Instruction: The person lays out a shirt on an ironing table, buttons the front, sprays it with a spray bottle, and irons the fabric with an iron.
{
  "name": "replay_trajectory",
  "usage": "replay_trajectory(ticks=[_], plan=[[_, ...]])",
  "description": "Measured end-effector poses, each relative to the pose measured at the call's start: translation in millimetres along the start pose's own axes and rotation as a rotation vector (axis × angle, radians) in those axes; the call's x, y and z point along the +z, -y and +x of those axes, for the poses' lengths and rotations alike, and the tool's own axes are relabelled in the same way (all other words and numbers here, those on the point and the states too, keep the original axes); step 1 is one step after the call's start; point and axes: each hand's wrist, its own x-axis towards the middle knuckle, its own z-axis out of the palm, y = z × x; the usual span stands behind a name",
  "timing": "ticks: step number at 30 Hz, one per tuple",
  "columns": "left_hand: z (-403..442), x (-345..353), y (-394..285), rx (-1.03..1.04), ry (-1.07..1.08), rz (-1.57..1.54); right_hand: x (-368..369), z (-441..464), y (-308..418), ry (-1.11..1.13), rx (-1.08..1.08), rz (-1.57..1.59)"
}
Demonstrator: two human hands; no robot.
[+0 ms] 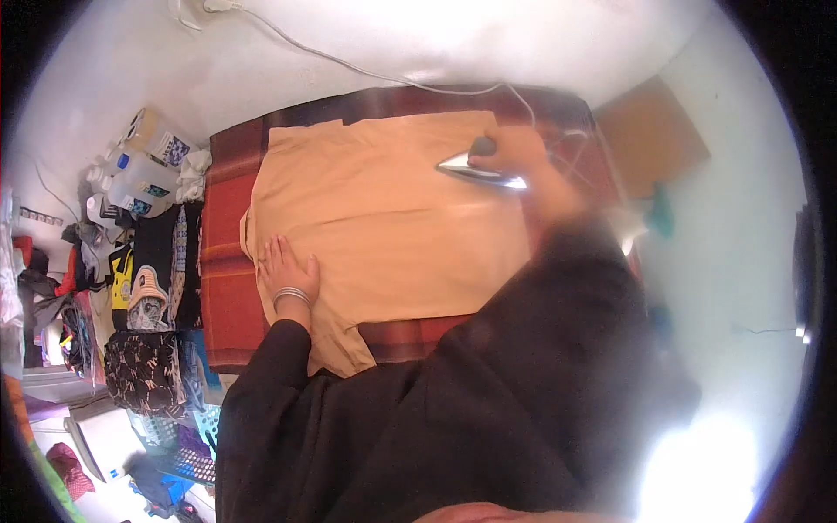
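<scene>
A tan shirt (384,235) lies spread out on a red and dark striped cloth (228,253) that covers the table. My left hand (286,272) rests flat on the shirt near its left edge, fingers stretched, bangles at the wrist. A sleeve of the shirt (344,349) hangs toward me below that hand. My right hand (514,150) is wrapped round the handle of a clothes iron (484,174), over the right part of the shirt. The iron's tip points left. Whether its soleplate touches the fabric is hard to tell.
A white cord (366,71) runs from a wall plug (218,6) along the wall toward the iron. Plastic jugs (144,183) and folded clothes (153,261) stand at the left. A brown board (649,135) lies at the right, near a green bottle-like object (663,213).
</scene>
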Motion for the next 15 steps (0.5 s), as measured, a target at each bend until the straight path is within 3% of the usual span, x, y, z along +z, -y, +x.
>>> replay_trajectory(ticks=[4,6,9,15], plan=[[0.0,4.2,1.2,0.008,-0.003,0.007,0.8,6.8,11.2,-0.010,-0.019,0.027],[-0.2,6.3,1.3,0.013,-0.016,0.006,9.4,15.5,14.5,-0.226,-0.082,0.107],[1.2,6.9,1.9,0.016,-0.028,0.015,8.4,34.3,19.6,-0.062,0.006,0.094],[0.0,8.6,3.1,0.017,-0.028,0.016,11.2,63.9,26.0,0.001,0.162,0.006]])
